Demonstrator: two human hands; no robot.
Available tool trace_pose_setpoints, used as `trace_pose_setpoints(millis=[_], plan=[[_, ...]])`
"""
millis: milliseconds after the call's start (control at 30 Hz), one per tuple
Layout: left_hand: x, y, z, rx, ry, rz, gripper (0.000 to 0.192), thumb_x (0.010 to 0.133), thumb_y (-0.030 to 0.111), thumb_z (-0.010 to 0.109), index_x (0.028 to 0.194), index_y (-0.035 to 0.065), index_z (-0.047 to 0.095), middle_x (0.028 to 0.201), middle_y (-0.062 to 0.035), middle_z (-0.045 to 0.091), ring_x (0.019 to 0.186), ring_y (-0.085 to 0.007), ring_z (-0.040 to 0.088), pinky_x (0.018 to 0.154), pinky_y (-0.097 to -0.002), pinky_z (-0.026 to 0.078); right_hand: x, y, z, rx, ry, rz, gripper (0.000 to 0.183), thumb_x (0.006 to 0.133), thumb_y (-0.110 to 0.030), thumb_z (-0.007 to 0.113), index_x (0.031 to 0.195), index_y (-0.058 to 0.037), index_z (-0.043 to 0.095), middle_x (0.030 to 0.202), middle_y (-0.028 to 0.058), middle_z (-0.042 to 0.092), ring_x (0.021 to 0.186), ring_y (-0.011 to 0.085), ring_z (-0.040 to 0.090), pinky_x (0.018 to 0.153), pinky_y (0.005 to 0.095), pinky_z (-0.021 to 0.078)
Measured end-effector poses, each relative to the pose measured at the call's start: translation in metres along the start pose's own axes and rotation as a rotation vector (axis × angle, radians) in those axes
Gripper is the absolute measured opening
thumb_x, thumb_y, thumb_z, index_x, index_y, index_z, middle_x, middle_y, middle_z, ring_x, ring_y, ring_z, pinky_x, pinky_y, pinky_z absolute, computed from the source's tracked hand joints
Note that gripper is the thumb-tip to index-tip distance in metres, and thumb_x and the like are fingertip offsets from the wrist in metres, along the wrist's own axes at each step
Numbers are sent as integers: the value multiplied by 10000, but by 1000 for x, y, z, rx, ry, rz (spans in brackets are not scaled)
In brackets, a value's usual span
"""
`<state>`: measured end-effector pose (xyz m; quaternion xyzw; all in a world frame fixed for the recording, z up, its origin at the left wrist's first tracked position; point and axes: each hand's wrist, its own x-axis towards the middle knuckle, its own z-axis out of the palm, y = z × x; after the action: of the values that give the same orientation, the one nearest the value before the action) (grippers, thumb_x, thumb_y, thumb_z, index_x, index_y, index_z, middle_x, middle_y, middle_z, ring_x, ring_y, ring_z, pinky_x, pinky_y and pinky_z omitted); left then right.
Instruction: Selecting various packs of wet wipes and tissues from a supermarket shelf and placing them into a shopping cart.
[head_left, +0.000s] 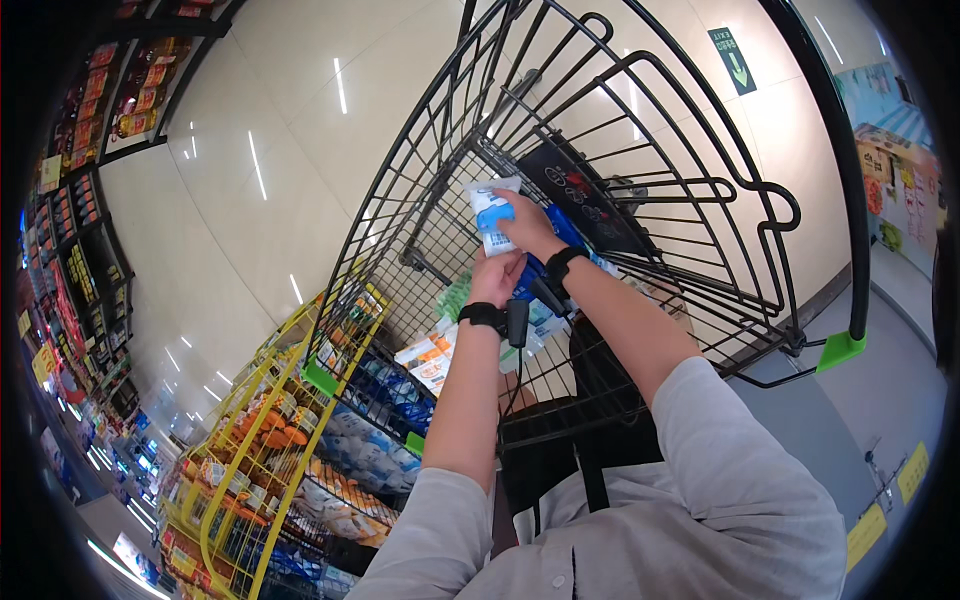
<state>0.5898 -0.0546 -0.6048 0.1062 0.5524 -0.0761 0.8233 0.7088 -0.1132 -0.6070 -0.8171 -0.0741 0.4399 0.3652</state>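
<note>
Both hands are inside a black wire shopping cart, around a white and blue plastic package. My right hand grips the package from its right side, with fingers over its front. At the lower end, my left hand is closed against the package's bottom. Below the hands lie a green item, a blue package and a white and orange packet in the cart. My forearms partly cover these goods. The package's underside is hidden.
A yellow wire display rack full of packaged snacks stands close at the left. Shelves with bottles and jars line the far left. Pale floor tiles spread beyond the cart, with a green exit sign on them. A dark panel hangs on the cart's side.
</note>
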Motion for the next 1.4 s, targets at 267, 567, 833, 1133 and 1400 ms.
trace_pose_setpoints(millis=[267,567,833,1133,1400], plan=[[9,8,28,520,117,170,508,873,145,531,1338,67,342,1214,-72,519,1101,-197,521,886,-351,423,20,-8,-18,-551,183,-369,419,825,-86,505,1232,-168,555,1325,188,441,1157,351,483,968,389,412],[-8,35,-1,605,-12,56,388,875,169,503,1259,110,520,1092,-13,599,915,-109,551,801,-275,425,54,28,20,-937,-118,-484,605,771,-109,531,1364,-167,424,1438,186,323,1355,382,242,1105,493,202],[-264,89,-36,1046,-56,789,287,924,109,490,1181,-6,544,1117,-113,625,1039,-202,595,885,-303,456,71,-9,-18,-1060,-234,-351,334,813,-332,558,914,-26,646,890,221,647,864,385,623,754,453,502],[-397,-29,-297,402,512,592,202,934,51,457,1084,-3,581,1004,-66,645,912,-136,615,806,-259,481,-223,-267,94,-452,-776,-461,233,869,-215,547,824,-11,650,740,140,636,715,296,604,667,373,465],[-368,-78,-528,-49,728,532,228,896,162,522,1090,57,581,1053,-54,637,958,-178,605,753,-329,496,-374,-205,400,-472,-1202,-678,260,783,-285,523,877,-88,665,782,164,645,734,366,624,639,453,503]])
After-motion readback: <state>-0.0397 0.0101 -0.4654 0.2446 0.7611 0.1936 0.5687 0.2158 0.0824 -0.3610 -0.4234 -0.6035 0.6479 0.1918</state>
